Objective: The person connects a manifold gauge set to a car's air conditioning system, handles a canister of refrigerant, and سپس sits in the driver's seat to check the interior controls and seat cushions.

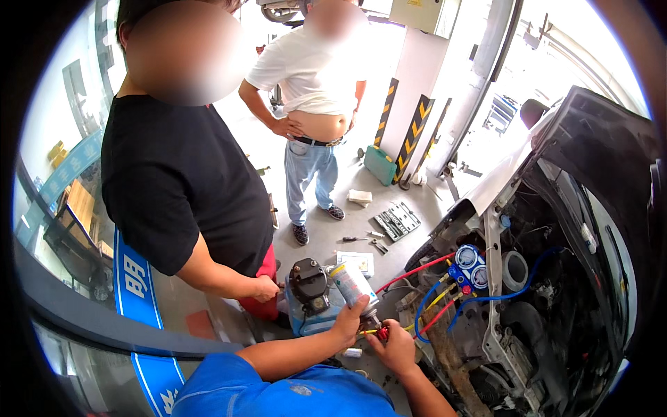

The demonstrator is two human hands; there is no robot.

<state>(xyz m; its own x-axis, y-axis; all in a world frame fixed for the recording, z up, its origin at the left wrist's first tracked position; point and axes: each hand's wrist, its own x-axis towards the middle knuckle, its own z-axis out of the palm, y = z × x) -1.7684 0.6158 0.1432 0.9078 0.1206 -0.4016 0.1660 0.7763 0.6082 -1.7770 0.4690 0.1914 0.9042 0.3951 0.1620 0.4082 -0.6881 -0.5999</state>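
Can (353,283) tilts above right hand (398,348) gripping red fitting (382,333); left hand (347,323) grips can.

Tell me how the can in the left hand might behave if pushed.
Laid sideways, the can would probably roll, given its round body. Stood upright, it might tip, being longer than it is wide.
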